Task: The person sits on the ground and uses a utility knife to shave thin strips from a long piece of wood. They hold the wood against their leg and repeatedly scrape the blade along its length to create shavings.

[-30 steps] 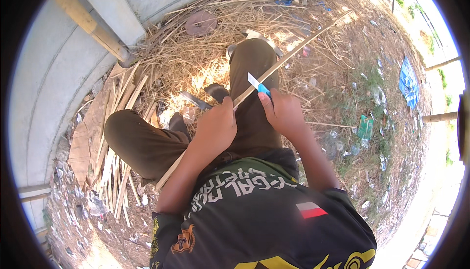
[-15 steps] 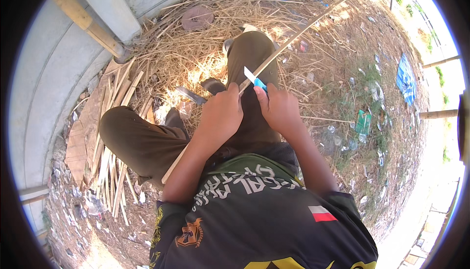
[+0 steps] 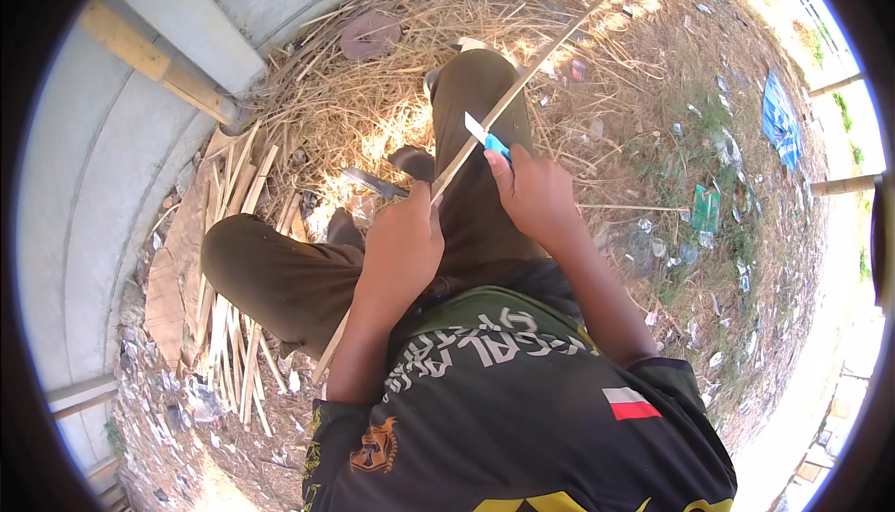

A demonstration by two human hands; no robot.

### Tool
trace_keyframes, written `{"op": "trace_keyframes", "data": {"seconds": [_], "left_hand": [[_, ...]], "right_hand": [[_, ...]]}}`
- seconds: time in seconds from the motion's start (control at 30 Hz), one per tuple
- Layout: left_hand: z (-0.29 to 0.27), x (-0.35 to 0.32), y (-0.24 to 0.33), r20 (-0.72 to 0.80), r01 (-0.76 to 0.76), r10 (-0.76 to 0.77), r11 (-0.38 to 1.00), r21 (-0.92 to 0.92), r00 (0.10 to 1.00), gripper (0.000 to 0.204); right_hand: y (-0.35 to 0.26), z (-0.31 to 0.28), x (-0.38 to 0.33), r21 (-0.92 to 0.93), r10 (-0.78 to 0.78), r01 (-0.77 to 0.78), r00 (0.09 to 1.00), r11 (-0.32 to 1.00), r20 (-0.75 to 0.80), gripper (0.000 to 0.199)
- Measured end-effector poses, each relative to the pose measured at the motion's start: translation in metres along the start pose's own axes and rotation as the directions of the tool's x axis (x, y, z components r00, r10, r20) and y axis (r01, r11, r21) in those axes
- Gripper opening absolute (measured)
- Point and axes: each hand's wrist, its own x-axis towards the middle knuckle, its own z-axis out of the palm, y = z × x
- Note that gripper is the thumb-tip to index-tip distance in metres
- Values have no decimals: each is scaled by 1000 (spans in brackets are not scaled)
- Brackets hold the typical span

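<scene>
A long, thin bamboo strip [image 3: 527, 74] slants from beside my left forearm up to the far right, crossing over my raised right thigh. My left hand [image 3: 403, 242] is closed round the strip's lower part. Just past it, my right hand [image 3: 539, 193] grips a utility knife with a blue handle [image 3: 497, 146]. The knife's pale blade [image 3: 474, 126] lies across the strip, touching it or very close to it. Part of the strip is hidden under my left hand and arm.
Straw-like shavings [image 3: 345, 120] cover the ground ahead. A dark blade-like tool [image 3: 373, 182] rests between my legs. To the left lie a pile of split strips [image 3: 233, 344] and flattened cardboard [image 3: 168, 297], beside a grey wall [image 3: 103, 195]. Scattered litter, including a green plastic piece [image 3: 706, 209], lies right.
My left hand has slid back along the strip toward my body, widening the distance to the knife. The knife stays across the strip; the view has shifted slightly.
</scene>
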Motion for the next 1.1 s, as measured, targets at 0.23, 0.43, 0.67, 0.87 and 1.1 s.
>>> {"op": "trace_keyframes", "data": {"seconds": [0.23,0.43,0.67,0.87,1.1], "left_hand": [[-14,-21,9,63,99,-102,994,43,993,17],[-26,-44,6,67,162,-173,977,141,983,20],[-44,-94,3,104,277,-289,953,119,952,27],[-69,-142,-1,129,411,-424,904,115,897,29],[-101,-191,-9,174,489,-499,866,102,849,32]], "right_hand": [[1,1,-2,28,9,-8,1000,1000,-24,54],[-1,4,1,84,92,-91,996,992,-17,51],[-3,0,-1,98,90,-91,996,991,10,53],[2,0,5,153,142,-140,990,978,-4,59],[-10,-3,4,108,182,-183,983,977,13,58]]}}
